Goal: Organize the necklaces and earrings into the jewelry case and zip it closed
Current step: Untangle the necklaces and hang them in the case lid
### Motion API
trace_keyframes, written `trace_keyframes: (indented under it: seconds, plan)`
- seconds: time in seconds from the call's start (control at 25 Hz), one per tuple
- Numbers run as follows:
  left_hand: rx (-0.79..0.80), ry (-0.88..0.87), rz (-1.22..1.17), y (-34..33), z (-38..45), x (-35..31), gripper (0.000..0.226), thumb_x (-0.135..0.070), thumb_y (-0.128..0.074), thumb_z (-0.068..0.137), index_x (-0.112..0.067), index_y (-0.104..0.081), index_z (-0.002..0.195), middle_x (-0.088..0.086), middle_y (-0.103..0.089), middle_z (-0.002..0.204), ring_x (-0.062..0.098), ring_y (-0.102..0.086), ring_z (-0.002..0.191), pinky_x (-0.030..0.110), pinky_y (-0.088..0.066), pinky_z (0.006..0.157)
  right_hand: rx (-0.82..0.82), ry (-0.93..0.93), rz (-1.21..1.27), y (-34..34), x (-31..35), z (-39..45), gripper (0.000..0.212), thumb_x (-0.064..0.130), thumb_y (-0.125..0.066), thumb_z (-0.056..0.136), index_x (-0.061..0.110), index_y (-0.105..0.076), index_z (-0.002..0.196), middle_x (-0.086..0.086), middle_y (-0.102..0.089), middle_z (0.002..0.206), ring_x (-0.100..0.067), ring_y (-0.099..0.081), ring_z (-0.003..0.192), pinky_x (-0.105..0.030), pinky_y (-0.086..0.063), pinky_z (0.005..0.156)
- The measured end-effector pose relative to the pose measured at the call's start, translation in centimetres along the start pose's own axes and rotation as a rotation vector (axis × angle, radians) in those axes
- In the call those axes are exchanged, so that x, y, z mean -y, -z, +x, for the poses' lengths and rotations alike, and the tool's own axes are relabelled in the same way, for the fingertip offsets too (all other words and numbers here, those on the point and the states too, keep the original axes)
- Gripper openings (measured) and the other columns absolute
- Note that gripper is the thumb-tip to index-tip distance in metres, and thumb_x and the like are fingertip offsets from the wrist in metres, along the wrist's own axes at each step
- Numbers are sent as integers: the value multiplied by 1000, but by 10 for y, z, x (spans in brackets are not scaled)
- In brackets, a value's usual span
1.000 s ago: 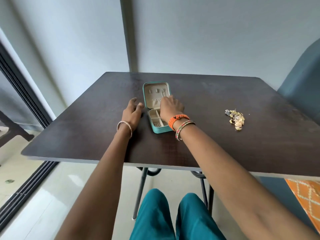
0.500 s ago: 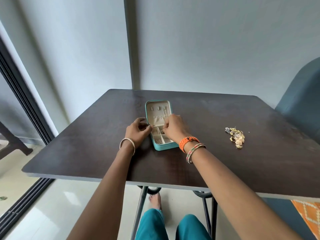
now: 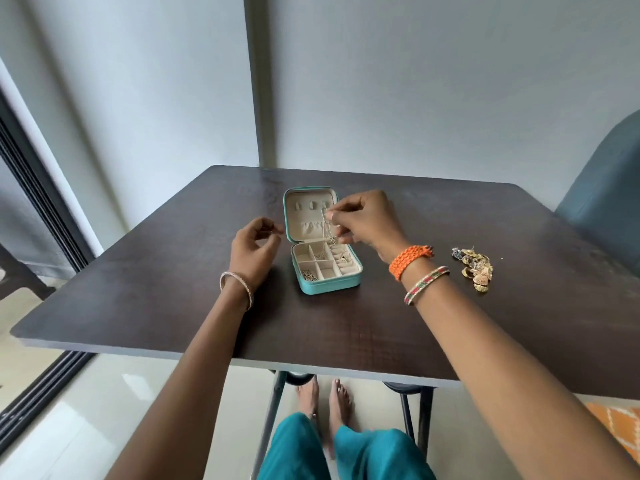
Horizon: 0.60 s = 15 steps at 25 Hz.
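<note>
The little teal jewelry case (image 3: pixel 325 271) sits open in the middle of the dark table (image 3: pixel 173 306). The right hand (image 3: pixel 367 220) pinches a thin necklace (image 3: pixel 325 233) above it — the chain hangs down into a top box. The left hand (image 3: pixel 254 247) floats just beside the case with fingers loosely curled, holding nothing, and a pile of earrings (image 3: pixel 476 268) waits well off to the right.

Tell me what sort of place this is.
Probably a room at home, not a workshop: a dark table against a plain wall, an upholstered chair beside it, a sliding door at the left, and a tiled floor.
</note>
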<state>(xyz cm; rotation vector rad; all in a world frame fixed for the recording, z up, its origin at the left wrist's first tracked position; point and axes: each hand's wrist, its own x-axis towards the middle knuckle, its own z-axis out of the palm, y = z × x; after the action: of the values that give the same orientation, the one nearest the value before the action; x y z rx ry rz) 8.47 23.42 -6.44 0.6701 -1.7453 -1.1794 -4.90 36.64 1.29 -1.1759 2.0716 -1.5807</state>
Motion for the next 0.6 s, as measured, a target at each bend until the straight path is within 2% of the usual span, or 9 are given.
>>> trace_keyframes:
  seconds: [0.12, 0.2, 0.28, 0.36, 0.44, 0.6]
  plan:
    - [-12, -87, -127, -3, -3, -32, 20, -2, -56, 88, -19, -66, 83, -10, -68, 83, -1, -60, 76, 26, -50, 80, 49, -4, 113, 16, 17, -2, 2, 7, -71, 81, 9, -72, 80, -5, -67, 71, -11, -62, 60, -27, -56, 53]
    - [108, -164, -130, -12, -5, -67, 11, -9, -58, 91, -14, -68, 94, -5, -69, 89, -1, -61, 80, 19, -50, 79, 76, 30, 93, 26, 29, -2, 5, 10, -72, 80, 7, -73, 84, -4, -69, 77, -9, -63, 67, -26, -56, 56]
    - [249, -191, -115, -22, -4, -101, 13, -16, -56, 92, -13, -66, 101, -7, -68, 87, -7, -60, 76, 13, -47, 73, 84, 89, 46, 36, 45, -4, 8, 13, -73, 80, 7, -73, 85, -2, -70, 80, -6, -63, 72, -24, -54, 56]
    - [368, -147, -102, -28, -3, -125, 14, -20, -52, 95, -16, -64, 98, -6, -67, 82, -6, -61, 74, 15, -47, 72, 53, 165, -5, 46, 61, -5, 4, 14, -72, 80, 10, -73, 81, -2, -71, 79, -7, -63, 72, -23, -52, 57]
    - [436, -75, -160, -32, -7, -135, 17, -20, -49, 96, -16, -64, 92, -6, -67, 74, 2, -63, 70, 22, -49, 73, -19, 239, -46, 60, 73, -7, 5, 15, -70, 81, 14, -73, 77, -3, -71, 78, -8, -62, 72, -23, -52, 57]
    - [493, 5, -289, -50, -35, -124, 18, -6, -48, 95, -9, -63, 88, -7, -66, 60, 4, -61, 55, 20, -52, 60, -133, 243, -20, 93, 80, -8, 6, 16, -70, 82, 11, -72, 82, -3, -68, 77, -10, -60, 73, -24, -54, 60]
